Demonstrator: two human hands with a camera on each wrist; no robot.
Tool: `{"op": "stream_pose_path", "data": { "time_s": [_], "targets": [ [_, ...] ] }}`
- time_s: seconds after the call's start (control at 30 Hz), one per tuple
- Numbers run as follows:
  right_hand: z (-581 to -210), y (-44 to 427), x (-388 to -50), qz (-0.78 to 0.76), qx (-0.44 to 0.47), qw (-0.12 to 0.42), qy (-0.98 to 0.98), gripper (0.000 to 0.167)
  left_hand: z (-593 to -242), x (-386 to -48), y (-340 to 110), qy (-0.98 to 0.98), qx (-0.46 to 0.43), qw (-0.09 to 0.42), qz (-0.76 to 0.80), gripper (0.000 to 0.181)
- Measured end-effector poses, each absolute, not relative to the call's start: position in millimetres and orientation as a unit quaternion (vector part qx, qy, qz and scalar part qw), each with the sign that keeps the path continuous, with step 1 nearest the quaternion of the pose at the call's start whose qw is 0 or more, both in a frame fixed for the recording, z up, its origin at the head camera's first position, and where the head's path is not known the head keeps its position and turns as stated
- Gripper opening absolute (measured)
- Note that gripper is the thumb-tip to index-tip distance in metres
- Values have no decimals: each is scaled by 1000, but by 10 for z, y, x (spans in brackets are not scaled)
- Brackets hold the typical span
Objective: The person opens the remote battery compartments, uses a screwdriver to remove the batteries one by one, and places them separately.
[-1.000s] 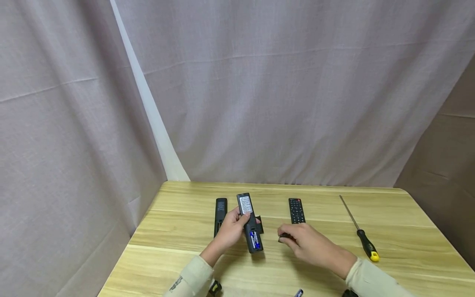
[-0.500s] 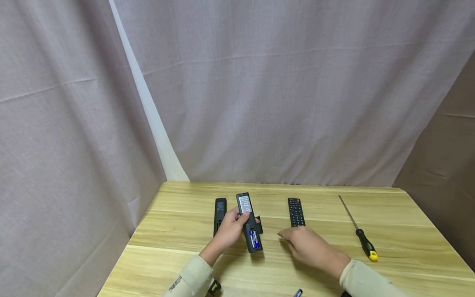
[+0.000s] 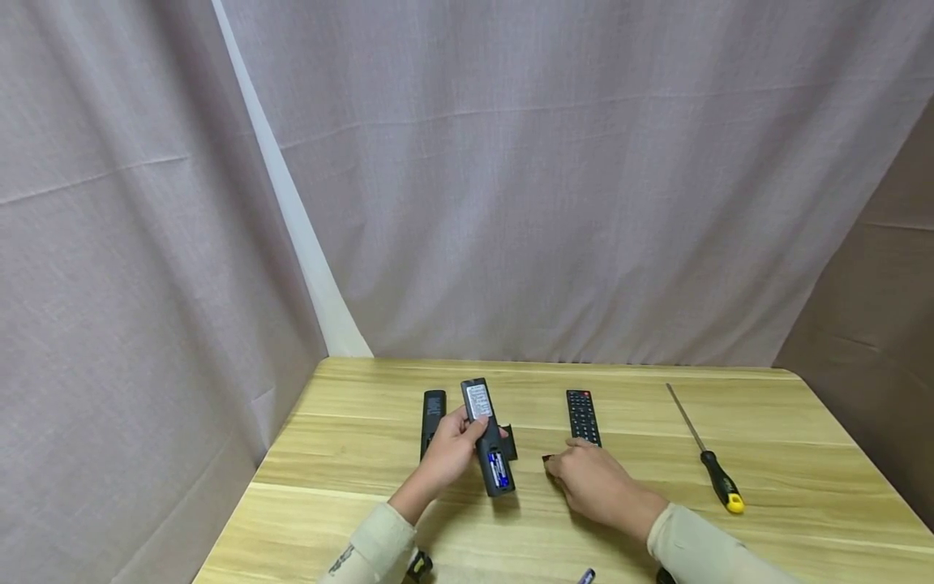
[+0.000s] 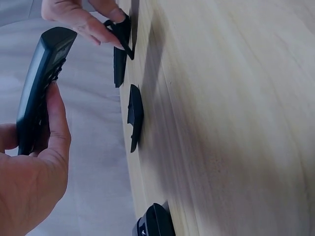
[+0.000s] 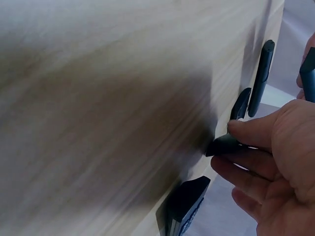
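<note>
My left hand (image 3: 448, 450) grips a black remote control (image 3: 487, 442) above the table, its labelled back facing up. In the remote's uncovered compartment lie blue batteries (image 3: 498, 469). My right hand (image 3: 594, 483) pinches a small black battery cover (image 5: 225, 144) between thumb and fingers, tilted and low over the table. Whether its edge touches the wood I cannot tell. A second battery cover (image 4: 135, 118) rests on the table behind the held remote. Just beyond my right fingers lies another remote (image 3: 582, 415), buttons up, partly hidden by the hand.
Left of the held remote, a third remote (image 3: 434, 412) lies back up on the wooden table (image 3: 803, 454). A screwdriver (image 3: 718, 478) with a black and yellow handle is at the right. Near the front edge are a loose battery (image 3: 587, 576) and a dark object with yellow (image 3: 419, 565).
My right hand has come down and slightly left with the battery cover, its fingers turning toward the table. My left hand and its remote have barely moved.
</note>
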State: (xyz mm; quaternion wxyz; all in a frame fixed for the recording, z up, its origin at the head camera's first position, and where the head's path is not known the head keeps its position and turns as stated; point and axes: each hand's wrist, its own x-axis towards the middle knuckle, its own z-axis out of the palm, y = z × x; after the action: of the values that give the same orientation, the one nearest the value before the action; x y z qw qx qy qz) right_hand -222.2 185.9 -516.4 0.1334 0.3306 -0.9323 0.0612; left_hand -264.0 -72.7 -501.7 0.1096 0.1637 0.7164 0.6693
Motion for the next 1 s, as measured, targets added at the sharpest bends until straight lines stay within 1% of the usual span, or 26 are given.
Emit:
{"op": "stream_pose_path", "data": {
  "time_s": [0.13, 0.2, 0.27, 0.47, 0.57, 0.8, 1.0],
  "targets": [
    [-5175, 1858, -2227, 41, 326, 108, -938, 13, -5004, -2633, -752, 718, 166, 103, 669, 42],
    [-5188, 1860, -2230, 35, 325, 105, -939, 8, -5003, -2636, -761, 718, 167, 101, 668, 42],
    [-5204, 1863, -2238, 36, 324, 109, -939, 6, -5002, -2637, -766, 716, 168, 100, 670, 44],
    [-5229, 1868, -2297, 35, 312, 123, -942, 7, -5018, -2645, -770, 711, 165, 102, 676, 43],
    [-5216, 1869, -2325, 34, 307, 118, -944, 8, -5024, -2644, -772, 713, 165, 102, 674, 42],
    [-5186, 1887, -2408, 31, 292, 109, -950, 10, -5015, -2642, -791, 712, 166, 110, 674, 48],
    [-5208, 1904, -2474, 32, 285, 103, -952, 9, -5027, -2644, -791, 716, 163, 110, 670, 46]
  ]
}}
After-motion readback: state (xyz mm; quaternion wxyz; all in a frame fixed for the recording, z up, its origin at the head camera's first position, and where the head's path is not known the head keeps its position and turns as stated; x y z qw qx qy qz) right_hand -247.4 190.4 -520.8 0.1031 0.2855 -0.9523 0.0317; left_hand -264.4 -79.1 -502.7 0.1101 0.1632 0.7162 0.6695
